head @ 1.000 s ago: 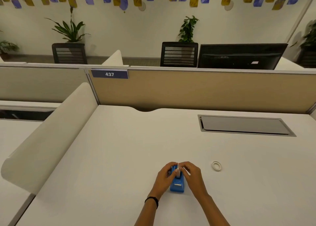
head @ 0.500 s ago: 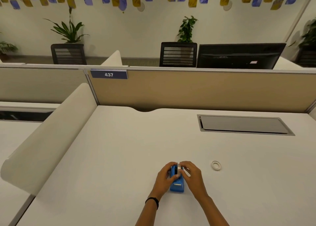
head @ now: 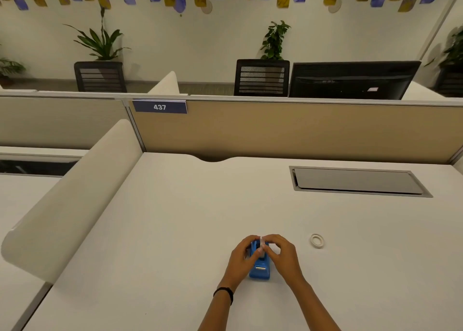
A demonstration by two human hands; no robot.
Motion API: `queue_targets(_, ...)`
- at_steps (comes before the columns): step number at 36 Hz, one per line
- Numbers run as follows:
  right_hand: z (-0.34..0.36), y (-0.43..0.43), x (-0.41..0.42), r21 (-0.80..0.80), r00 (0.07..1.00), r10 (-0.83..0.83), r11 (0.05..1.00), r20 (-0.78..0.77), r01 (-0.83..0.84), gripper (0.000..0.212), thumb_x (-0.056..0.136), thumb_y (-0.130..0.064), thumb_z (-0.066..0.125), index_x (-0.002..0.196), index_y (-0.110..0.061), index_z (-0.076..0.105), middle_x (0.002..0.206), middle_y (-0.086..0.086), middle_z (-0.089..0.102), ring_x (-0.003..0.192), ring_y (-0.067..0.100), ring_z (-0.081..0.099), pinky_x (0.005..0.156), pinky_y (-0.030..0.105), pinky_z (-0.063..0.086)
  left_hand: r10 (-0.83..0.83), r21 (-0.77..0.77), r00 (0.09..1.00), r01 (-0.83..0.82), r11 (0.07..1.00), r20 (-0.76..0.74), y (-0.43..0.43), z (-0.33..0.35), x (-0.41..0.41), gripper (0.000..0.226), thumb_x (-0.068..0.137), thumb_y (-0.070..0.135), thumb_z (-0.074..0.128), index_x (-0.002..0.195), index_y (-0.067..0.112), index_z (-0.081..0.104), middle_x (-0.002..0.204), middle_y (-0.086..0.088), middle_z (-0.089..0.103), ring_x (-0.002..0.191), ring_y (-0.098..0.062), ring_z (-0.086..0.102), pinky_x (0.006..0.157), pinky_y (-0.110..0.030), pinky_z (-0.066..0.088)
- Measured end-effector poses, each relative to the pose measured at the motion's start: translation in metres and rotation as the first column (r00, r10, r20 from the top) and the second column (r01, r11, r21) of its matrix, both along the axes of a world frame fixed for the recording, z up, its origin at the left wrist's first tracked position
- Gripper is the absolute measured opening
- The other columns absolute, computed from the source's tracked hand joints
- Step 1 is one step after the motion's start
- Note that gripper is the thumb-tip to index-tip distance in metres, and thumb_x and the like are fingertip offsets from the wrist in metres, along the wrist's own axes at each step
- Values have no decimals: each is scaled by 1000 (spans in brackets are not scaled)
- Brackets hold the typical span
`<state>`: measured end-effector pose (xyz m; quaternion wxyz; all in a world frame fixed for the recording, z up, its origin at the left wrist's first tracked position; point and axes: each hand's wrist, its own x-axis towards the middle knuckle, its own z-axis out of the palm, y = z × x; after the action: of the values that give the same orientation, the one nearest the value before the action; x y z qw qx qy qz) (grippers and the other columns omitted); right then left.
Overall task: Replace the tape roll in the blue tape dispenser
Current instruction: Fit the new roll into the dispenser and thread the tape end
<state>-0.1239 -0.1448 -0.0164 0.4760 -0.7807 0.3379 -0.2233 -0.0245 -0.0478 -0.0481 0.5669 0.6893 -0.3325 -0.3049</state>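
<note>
The blue tape dispenser [head: 260,270] stands on the white desk [head: 175,230], its cutter end toward me. My left hand [head: 241,258] grips its left side, fingers curled around the body. My right hand [head: 281,255] curls over the top right and pinches a white tape roll [head: 262,241] seated upright in the dispenser's slot. Most of that roll is hidden by my fingers. A second, thin white tape ring [head: 317,240] lies flat on the desk to the right, apart from both hands.
A grey recessed cable hatch [head: 358,181] sits in the desk at the back right. A curved white divider [head: 75,193] borders the left edge, and a tan partition [head: 288,130] closes the back.
Both hands stay on the dispenser. The white roll sits slightly lower in the slot, and my fingers have closed tighter over it.
</note>
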Motion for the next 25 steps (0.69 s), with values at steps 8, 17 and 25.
queue_targets(8, -10, 12, -10, -54, 999, 23, 998, -47, -26, 27, 86, -5, 60, 113, -1, 60, 118, 13, 63, 104, 18, 58, 82, -4, 39, 44, 2, 999, -44, 999, -9, -3, -1, -1, 19, 92, 25, 55, 111, 30, 56, 114, 9, 62, 106, -4, 59, 91, -15, 49)
queue_targets(17, -8, 16, -15, -183, 994, 46, 981, -96, -63, 23, 84, -2, 62, 106, -4, 66, 114, 11, 66, 101, 18, 61, 86, -7, 34, 41, 14, 999, -41, 999, 16, -4, 0, -1, 22, 90, 21, 60, 110, 29, 55, 112, 7, 61, 102, -9, 60, 89, -15, 50)
queue_targets(25, -4, 14, -13, -255, 986, 87, 959, -139, -120, 35, 91, -29, 50, 109, -2, 64, 111, 16, 67, 102, 28, 64, 85, 24, 47, 15, 21, 1000, -15, 1000, 10, -3, -1, 0, 27, 89, 20, 60, 115, 19, 55, 115, 3, 61, 105, -10, 59, 89, -14, 49)
